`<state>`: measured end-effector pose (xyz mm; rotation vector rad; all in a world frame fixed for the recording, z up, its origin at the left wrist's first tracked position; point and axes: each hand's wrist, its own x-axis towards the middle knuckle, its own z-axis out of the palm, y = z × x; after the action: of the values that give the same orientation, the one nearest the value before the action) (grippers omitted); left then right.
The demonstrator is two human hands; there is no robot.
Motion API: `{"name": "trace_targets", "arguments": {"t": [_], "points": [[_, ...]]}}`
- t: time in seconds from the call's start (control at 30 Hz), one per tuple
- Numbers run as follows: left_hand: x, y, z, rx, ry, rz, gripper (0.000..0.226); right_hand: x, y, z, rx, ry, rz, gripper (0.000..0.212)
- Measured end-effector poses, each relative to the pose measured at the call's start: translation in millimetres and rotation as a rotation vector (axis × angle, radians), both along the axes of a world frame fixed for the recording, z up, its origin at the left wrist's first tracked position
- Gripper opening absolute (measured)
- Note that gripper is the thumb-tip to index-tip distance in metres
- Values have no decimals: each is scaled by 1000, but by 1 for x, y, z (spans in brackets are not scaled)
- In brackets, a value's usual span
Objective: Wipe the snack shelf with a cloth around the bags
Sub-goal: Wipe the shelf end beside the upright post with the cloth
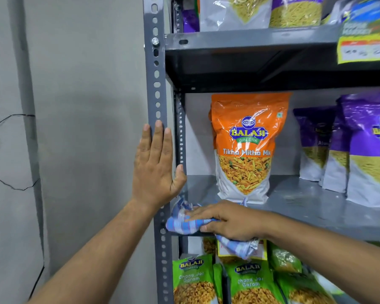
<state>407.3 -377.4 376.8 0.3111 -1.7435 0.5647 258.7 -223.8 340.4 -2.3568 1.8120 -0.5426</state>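
1. the orange snack bag (246, 148) stands upright on the grey middle shelf (305, 207), and i place everything else off it.
2. the cloth (184, 224), striped blue and white, lies bunched at the shelf's front edge, below and to the left of the orange bag; one end spills over the lip and hangs down toward the green bags (248, 279) on the tier beneath.
3. the right hand (226, 220) lies flat on top of the cloth, fingers close together and pointing left, thumb tucked under the front edge, so it presses and pinches the fabric more than it fists it.
4. the left hand (156, 170) is open, fingers together and pointing up, palm against the perforated upright post (157, 88) left of the orange bag, thumb hooked round the post's inner edge. it holds nothing, seemingly just bracing.
5. what the next stroke turns on, as i judge it: the cloth's long run lies along the shelf front, left to right, and the orange bag's base sits just behind the right hand's knuckles, very close. bare shelf opens to the right of the orange bag before the purple bags (349, 150).
6. the right hand is plainly the nearer one. sweeping rightward along the front should pass the bag; pushing straight back would likely nudge it.
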Motion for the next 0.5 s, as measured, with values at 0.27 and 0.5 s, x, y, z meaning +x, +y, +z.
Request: {"name": "trace_targets", "arguments": {"t": [0.27, 0.5], "points": [[1, 7, -1, 50, -23, 100, 77, 13, 6, -1, -210, -6, -292, 38], [-3, 38, -41, -52, -182, -118, 70, 17, 11, -16, -141, 201, -441, 38]]}}
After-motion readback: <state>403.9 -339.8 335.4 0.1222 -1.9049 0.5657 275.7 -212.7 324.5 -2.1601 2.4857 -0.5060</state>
